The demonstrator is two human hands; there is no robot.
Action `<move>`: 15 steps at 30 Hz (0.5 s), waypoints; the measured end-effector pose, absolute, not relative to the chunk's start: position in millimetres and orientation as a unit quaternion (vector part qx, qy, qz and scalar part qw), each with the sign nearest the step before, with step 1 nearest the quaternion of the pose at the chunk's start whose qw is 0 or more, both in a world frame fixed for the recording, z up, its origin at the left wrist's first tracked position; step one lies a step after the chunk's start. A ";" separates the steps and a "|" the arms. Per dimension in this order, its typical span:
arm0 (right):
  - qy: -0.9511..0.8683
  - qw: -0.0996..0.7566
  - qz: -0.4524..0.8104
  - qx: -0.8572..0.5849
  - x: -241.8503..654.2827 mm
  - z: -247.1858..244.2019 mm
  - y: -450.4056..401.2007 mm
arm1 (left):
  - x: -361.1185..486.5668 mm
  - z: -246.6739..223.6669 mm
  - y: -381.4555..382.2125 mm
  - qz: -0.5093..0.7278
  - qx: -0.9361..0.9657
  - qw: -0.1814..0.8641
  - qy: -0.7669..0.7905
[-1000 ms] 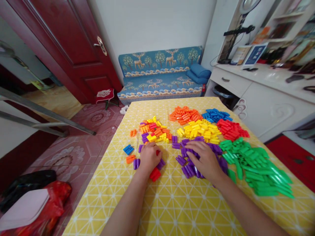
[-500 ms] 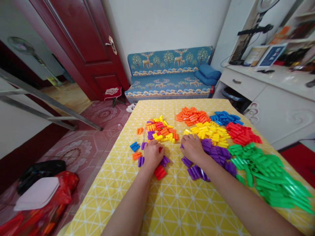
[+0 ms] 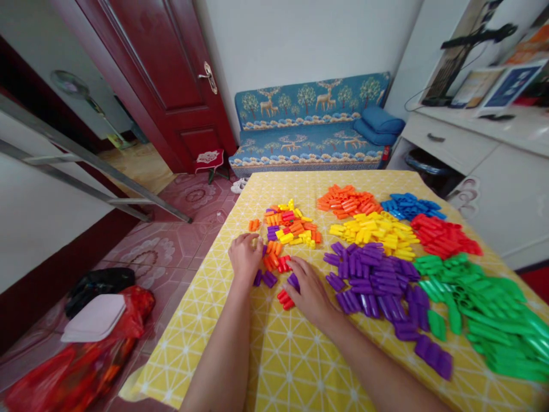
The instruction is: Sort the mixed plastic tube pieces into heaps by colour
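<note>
My left hand (image 3: 246, 257) rests at the left edge of a mixed group of small plastic pieces, its fingers bent over something I cannot make out. My right hand (image 3: 309, 290) is over the near side of that group, with a purple piece (image 3: 293, 282) at its fingertips. Red pieces (image 3: 286, 300) lie just left of its thumb. Between the hands are orange pieces (image 3: 273, 256) and a few red ones (image 3: 284, 264). Beyond them sits a cluster of yellow, orange, red and purple pieces (image 3: 295, 229). A big purple pile (image 3: 373, 277) spreads to the right of my right hand.
On the yellow patterned table (image 3: 295, 366) are orange (image 3: 348, 201), yellow (image 3: 377, 232), blue (image 3: 412, 206), red (image 3: 446, 234) and green (image 3: 493, 315) piles. A sofa (image 3: 309, 126) stands behind; bags (image 3: 137, 312) lie on the floor at left.
My right hand has moved left from the purple pile to the mixed group. My left hand has shifted left, uncovering orange and red pieces. The view has turned slightly.
</note>
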State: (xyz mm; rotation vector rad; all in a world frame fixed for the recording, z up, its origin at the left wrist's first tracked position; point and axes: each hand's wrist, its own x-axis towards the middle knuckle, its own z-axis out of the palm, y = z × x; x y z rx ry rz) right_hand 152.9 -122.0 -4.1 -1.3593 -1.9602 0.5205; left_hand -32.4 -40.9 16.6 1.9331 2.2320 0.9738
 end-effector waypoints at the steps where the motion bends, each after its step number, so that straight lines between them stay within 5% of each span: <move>1: -0.747 0.357 0.196 -0.525 150.9 -9.1 -122.4 | -35.0 14.3 -40.0 0.291 0.620 0.027 0.728; 7: -0.718 0.409 0.174 -0.535 153.9 -24.0 -113.5 | -33.4 8.8 -37.3 0.265 0.634 0.124 0.716; 15: -0.756 0.330 0.173 -0.538 153.4 -5.5 -111.8 | -29.2 19.9 -43.6 0.229 0.683 0.324 0.613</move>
